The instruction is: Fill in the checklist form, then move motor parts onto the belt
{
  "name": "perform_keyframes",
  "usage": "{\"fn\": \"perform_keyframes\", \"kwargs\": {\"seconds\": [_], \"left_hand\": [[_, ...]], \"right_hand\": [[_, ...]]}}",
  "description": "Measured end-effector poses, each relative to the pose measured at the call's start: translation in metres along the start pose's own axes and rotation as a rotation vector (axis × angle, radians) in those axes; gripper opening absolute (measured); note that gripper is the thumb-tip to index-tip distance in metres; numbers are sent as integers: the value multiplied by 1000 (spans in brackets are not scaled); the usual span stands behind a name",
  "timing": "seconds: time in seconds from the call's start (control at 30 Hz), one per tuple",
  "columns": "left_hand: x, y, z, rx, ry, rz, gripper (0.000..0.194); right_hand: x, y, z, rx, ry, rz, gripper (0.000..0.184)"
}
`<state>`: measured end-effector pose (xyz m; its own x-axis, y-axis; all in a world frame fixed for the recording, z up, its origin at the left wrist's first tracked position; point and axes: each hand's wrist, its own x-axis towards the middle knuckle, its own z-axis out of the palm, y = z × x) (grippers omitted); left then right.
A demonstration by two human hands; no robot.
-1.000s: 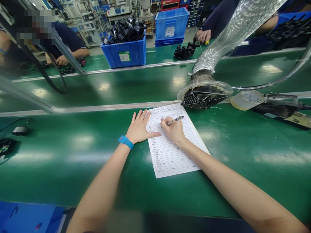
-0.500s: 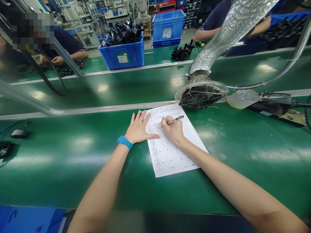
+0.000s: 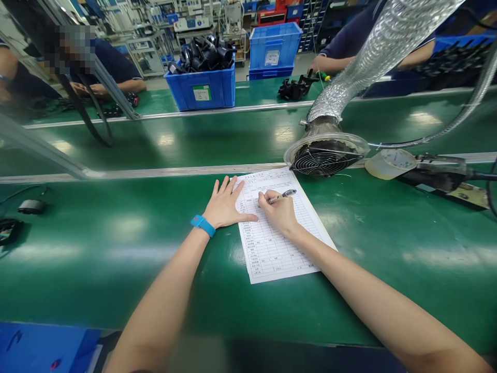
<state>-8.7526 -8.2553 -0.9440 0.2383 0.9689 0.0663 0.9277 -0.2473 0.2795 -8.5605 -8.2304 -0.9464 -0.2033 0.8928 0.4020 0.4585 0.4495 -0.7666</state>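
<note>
Pinching a pen (image 3: 286, 195) low on its barrel, the right hand (image 3: 280, 213) rests on a printed form (image 3: 269, 251) lying flat on the glossy green surface (image 3: 128, 259); the left hand (image 3: 224, 206) lies spread over its left edge. Light and limp, the form probably slides and creases easily, so hold its margins; the pen seems stiff.

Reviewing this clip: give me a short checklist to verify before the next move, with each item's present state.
1. Right hand gripping the pen: ok.
2. Pen tip on paper: cannot tell; the fingers hide it.
3. Left hand on the printed sheet: ok, fingers spread, thumb over its left side.
4. Sheet lying flat on the green table: ok.
5. Sheet's top clear of the fan: cannot tell; they look very close.
6. Tape roll off the sheet: ok, apart, to the right.
</note>
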Motion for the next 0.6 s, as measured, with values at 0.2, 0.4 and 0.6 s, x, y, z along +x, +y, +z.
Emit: {"fn": "perform_keyframes", "kwargs": {"seconds": [0.2,0.4,0.6], "left_hand": [[0,0,1,1,8,-3,119],[0,2,-1,-2,-2,-11,123],[1,2,-1,-4,2,-17,123]], "right_hand": [[0,4,3,1,-21,-11,43],[1,1,2,-8,-27,-21,43],[1,2,0,-24,-21,-12,43]]}}
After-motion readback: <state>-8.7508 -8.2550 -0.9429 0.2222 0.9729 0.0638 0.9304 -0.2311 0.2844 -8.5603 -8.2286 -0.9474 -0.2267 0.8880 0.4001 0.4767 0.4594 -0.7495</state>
